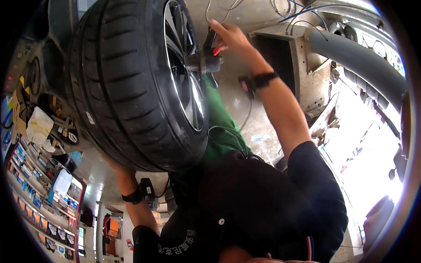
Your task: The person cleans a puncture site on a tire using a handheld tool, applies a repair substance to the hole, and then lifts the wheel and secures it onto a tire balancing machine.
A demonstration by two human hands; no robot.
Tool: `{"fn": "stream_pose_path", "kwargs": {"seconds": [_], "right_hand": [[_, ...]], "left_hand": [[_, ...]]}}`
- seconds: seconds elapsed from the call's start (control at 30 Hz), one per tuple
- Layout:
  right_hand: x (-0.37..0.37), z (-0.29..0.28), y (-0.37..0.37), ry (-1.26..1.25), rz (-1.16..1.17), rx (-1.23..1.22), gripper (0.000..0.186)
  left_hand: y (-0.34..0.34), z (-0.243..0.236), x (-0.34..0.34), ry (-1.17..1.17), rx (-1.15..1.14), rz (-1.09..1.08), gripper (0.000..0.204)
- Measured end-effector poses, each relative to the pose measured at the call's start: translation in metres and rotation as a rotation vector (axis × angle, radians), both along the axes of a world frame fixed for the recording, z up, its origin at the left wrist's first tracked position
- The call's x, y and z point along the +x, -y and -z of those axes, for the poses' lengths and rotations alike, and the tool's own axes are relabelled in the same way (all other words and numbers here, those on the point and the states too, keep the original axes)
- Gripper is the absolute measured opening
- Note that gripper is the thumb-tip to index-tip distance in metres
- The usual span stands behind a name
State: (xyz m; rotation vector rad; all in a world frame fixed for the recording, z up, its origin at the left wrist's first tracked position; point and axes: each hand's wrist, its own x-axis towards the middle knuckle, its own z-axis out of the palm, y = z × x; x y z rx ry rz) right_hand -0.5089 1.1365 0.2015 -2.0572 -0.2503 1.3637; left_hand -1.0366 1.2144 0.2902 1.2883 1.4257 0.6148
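A large black tyre [118, 83] on a silver-and-black alloy rim [193, 103] stands upright in front of me, filling the left and middle of the view. A dark metal clamping nut [206, 62] with black arms and a red piece sits at the rim's centre, on the right side. My right hand [232, 38] is closed at the nut's upper arm, slightly blurred. Low on the tyre, my left hand [113, 163] reaches under the tread; its fingers are hidden behind the rubber.
A grey machine housing [302, 65] with a thick grey tube [355, 57] stands at the right. Cables and hoses [302, 13] lie at the top. Left are shelves of boxed goods [39, 210] and a bench with a plastic bag [39, 125]. Thin cables hang from my wrist devices.
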Motion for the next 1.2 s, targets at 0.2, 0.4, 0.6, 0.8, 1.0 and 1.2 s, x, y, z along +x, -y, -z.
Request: {"fn": "stream_pose_path", "kwargs": {"seconds": [0.2,0.4,0.6,0.8,1.0,1.2], "right_hand": [[-0.09,0.085,0.137,-0.504,0.445,0.067,0.04],[-0.122,0.067,0.103,-0.387,0.109,-0.052,0.027],[-0.119,-0.071,0.098,-0.245,0.076,-0.031,0.029],[-0.058,-0.037,0.019,0.781,-0.266,0.285,0.038],[0.03,0.066,-0.048,0.045,-0.485,-0.288,0.069],[-0.023,0.091,0.094,-0.193,0.019,-0.09,0.063]], "left_hand": [[0.024,-0.024,0.023,-0.31,0.365,0.302,0.074],[0.01,-0.018,0.01,-0.376,0.691,0.499,0.087],[0.008,-0.022,0.005,-0.161,0.279,0.329,0.077],[0.007,-0.015,-0.017,-0.114,0.165,0.258,0.075],[0.001,-0.008,-0.028,-0.045,0.137,0.245,0.071],[0.005,0.0,-0.025,0.067,0.131,0.144,0.068]]}}
